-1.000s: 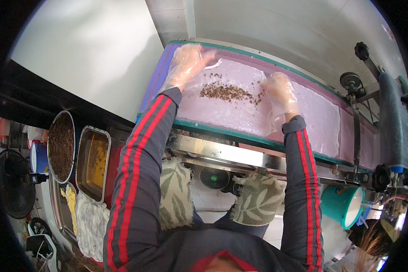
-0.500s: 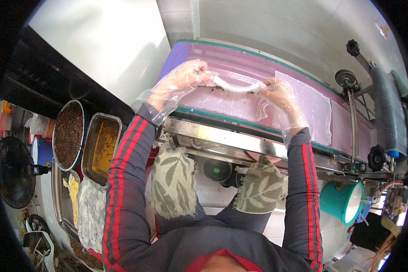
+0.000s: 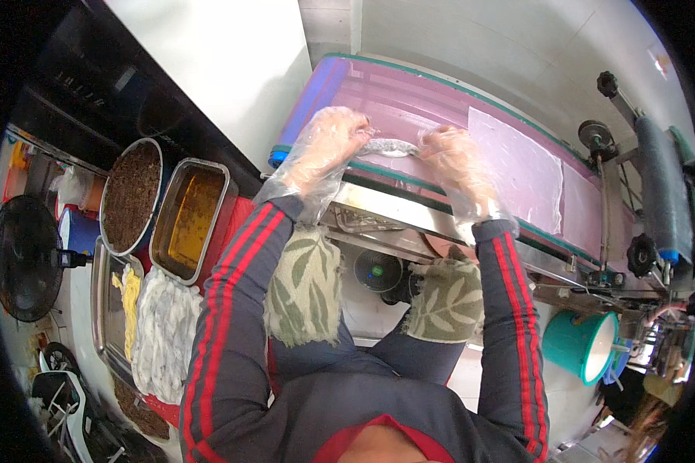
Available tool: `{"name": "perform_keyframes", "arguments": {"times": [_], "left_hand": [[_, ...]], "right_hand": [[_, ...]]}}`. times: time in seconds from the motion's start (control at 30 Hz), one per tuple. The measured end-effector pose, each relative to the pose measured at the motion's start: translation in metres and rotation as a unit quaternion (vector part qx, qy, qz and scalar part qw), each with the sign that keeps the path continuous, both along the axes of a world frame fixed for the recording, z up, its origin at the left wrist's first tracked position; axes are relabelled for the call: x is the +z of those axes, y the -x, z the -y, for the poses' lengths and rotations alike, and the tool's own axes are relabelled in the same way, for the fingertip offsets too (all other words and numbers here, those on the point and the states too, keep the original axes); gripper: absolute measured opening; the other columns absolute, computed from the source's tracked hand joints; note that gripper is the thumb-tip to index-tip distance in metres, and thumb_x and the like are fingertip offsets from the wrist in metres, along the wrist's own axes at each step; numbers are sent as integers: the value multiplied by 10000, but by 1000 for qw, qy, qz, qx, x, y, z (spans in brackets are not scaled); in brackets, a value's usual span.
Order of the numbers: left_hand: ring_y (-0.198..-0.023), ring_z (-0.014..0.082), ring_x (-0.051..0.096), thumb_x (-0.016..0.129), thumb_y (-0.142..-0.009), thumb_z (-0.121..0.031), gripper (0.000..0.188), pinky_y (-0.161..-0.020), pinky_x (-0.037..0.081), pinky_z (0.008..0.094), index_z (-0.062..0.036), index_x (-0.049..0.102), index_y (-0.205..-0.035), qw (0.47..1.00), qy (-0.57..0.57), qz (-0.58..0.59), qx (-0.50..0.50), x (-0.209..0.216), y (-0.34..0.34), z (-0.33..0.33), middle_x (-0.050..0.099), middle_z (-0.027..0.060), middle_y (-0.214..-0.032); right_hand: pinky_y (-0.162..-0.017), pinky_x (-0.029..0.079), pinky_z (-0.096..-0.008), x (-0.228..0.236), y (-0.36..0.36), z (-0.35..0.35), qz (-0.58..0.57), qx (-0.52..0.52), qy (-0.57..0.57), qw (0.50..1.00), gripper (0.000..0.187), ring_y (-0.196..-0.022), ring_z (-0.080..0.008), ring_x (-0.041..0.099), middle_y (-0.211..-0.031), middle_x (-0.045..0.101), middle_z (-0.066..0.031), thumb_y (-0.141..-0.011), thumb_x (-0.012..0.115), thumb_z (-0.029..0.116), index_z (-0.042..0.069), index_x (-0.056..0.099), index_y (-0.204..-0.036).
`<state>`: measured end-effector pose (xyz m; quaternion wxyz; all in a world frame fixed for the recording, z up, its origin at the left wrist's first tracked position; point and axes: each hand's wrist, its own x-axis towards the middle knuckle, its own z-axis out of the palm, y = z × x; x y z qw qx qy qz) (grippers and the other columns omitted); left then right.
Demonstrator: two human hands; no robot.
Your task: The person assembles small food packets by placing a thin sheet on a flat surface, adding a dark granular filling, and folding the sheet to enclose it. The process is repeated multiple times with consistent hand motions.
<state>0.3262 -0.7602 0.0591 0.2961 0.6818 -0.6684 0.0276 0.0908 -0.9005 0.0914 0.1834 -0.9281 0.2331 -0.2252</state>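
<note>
A white rice roll (image 3: 390, 147) with dark specks showing through hangs between my two hands over the front edge of the pink belt (image 3: 398, 81). At its left end, my left hand (image 3: 328, 147) pinches it; a clear plastic glove covers the hand. My right hand (image 3: 455, 158), also gloved in loose clear plastic, grips the other end. The fingertips of both hands are partly hidden by the plastic. To the right of my right hand, a thin white sheet (image 3: 513, 166) lies flat on the belt.
A bowl of dark minced filling (image 3: 131, 197) and a metal pan (image 3: 230, 181) of yellow oil stand at left. Nearer are a pile of white rolls (image 3: 162, 332) and a yellow strip (image 3: 130, 301). A roller (image 3: 666, 193), teal bucket (image 3: 567, 347) and steel rail (image 3: 378, 208) are around the belt.
Both hands have come closer to me and nearer together, bringing the roll to the belt's front edge. The roll looks shorter and straighter, with specks now showing. The whole view has shifted slightly.
</note>
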Motion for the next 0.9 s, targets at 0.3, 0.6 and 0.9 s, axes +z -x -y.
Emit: {"name": "perform_keyframes", "arguments": {"times": [0.3,0.6,0.9], "left_hand": [[-1005,388,653,688,-891,-162,148,-914,514,457,-67,731,-997,997,9,-52,-47,1,12,-38,704,145,-1017],[-982,469,685,526,-1032,-277,266,-821,521,562,-24,606,-1029,906,-32,-100,410,71,-38,-200,701,286,-1003],[-957,492,691,469,-1062,-252,261,-830,537,574,-35,602,-1122,927,18,-91,363,32,-47,-186,718,283,-983]], "right_hand": [[-839,516,-444,-53,39,13,-19,73,141,987,116,-943,-344,638,-952,675,-137,-869,698,129,79,722,-971],[-912,513,-434,-21,60,-15,79,44,78,993,252,-1053,-348,641,-1166,657,-141,-917,704,107,95,686,-1169],[-913,518,-430,-10,56,-28,49,-13,17,999,243,-1072,-329,645,-1153,664,-124,-959,693,191,101,681,-1184]]}}
